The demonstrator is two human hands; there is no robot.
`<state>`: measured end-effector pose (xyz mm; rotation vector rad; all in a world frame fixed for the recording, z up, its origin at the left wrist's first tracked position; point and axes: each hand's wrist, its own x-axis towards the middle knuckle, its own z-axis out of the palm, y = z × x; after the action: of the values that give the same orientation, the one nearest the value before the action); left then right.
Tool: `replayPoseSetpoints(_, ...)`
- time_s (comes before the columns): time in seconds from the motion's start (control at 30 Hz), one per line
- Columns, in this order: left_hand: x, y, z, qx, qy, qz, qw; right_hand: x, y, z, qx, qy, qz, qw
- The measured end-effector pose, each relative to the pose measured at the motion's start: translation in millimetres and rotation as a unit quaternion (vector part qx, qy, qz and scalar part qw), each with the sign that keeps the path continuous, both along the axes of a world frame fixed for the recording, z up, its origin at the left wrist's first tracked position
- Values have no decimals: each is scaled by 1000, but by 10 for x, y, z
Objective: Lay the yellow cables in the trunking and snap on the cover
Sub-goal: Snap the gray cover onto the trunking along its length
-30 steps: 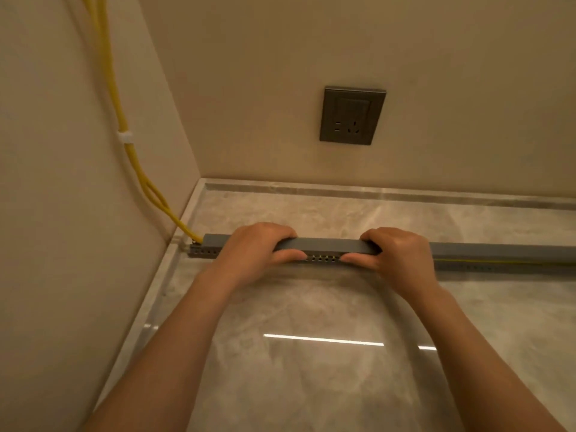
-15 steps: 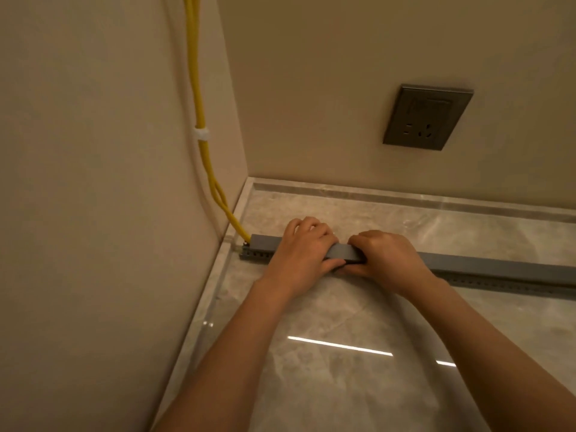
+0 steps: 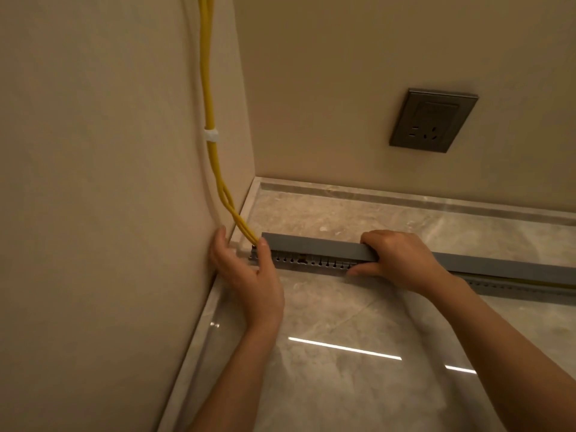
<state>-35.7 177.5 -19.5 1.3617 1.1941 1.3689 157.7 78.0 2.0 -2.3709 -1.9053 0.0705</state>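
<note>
Cover (image 3: pixel 311 246): grey, lying along the slotted trunking (image 3: pixel 311 262) on the floor near the wall, with the yellow cables (image 3: pixel 209 113) entering at its left end. Our right hand (image 3: pixel 402 260) curls over the cover. Our left hand (image 3: pixel 249 275) has moved from mid-cover to that end, spread, thumb at the cable entry. We judge the end section still needs snapping.

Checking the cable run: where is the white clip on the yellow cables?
In the head view, the small white clip wraps the yellow cables on the left wall, above the grey plastic trunking's left end.
</note>
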Motion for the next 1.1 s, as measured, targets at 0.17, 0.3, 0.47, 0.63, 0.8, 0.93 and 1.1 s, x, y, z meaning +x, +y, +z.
replayPoseSetpoints(0.17,1,259,124,-305,-139,-70,939,-6,-71,99,-5,-2,1,1000)
replayPoseSetpoints(0.3,6,302,259,-356,-174,-117,910,-4,-110,159,2,1,1,1000)
replayPoseSetpoints(0.47,17,259,302,-336,-159,-101,923,0,-134,182,13,-3,4,1000)
replayPoseSetpoints(0.63,3,277,303,-335,-184,-105,918,-36,-198,167,79,-47,-1,996)
replayPoseSetpoints(0.8,-3,304,275,-360,-236,-125,894,-83,-191,153,132,-5,-82,988)
replayPoseSetpoints(0.93,-5,302,256,-356,-243,-139,892,-103,-182,239,216,-33,-86,972)
replayPoseSetpoints(1.1,6,303,261,-348,-243,-145,894,-88,-193,407,246,-101,-31,963)
